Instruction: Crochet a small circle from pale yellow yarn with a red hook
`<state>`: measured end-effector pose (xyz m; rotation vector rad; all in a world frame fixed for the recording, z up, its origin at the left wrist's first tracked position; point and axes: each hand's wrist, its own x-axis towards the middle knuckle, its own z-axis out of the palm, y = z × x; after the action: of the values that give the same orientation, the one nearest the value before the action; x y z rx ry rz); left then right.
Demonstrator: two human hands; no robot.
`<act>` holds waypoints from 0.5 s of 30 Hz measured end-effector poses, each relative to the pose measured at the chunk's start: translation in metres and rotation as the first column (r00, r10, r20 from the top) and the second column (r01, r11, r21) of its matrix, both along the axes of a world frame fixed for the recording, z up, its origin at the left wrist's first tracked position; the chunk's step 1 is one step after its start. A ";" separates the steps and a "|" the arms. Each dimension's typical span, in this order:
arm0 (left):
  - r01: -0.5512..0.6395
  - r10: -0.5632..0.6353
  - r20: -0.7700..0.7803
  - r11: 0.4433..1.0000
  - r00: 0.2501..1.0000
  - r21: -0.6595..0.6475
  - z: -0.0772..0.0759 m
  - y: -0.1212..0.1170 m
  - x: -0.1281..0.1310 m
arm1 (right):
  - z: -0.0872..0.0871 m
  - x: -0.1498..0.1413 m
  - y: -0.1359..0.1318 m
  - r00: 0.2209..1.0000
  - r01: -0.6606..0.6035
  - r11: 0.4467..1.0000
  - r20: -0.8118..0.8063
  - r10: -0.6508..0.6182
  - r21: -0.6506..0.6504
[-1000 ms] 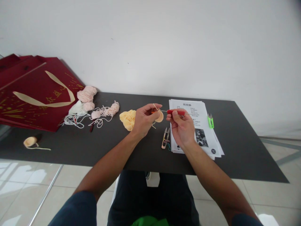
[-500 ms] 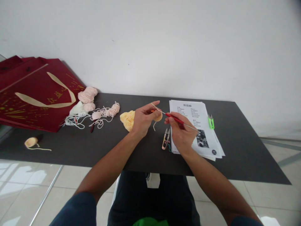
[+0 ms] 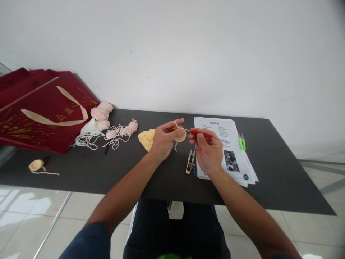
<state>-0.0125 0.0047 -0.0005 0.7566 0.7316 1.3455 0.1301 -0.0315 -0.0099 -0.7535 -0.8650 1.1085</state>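
Between the fingers of my left hand (image 3: 165, 140) is a small round pale-yellow crochet piece (image 3: 180, 136), its short yarn tail hanging down. A strand of yarn runs up over the raised index finger. An orange bit shows at the piece's top edge; I cannot make out what it is. My right hand (image 3: 208, 151) is closed around the red grip of a crochet hook (image 3: 201, 133), whose metal tip points left and reaches the piece. A ball of yellow yarn (image 3: 146, 139) lies just left of my left hand, partly covered by it.
Thread snips (image 3: 190, 162) lie below the hands, beside printed sheets (image 3: 212, 144). Green-handled snips (image 3: 242, 141) rest on the sheets' right edge. Leftward are pink yarn (image 3: 129, 128), white yarn (image 3: 88, 129), red paper bags (image 3: 43, 115) and a small cream crocheted cup (image 3: 36, 165).
My right hand has tilted the crochet hook closer to level. The yarn strand at my left index finger now stands more upright. The whole view has shifted slightly.
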 end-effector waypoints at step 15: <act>-0.005 0.009 -0.057 0.997 0.998 0.076 0.001 0.002 -0.004 | 0.004 0.009 0.007 0.999 0.031 0.999 -0.040 -0.030 0.040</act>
<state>-0.0169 0.0072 0.0003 0.8567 0.7322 1.3686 0.1391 -0.0249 -0.0062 -0.7073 -0.8380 1.0727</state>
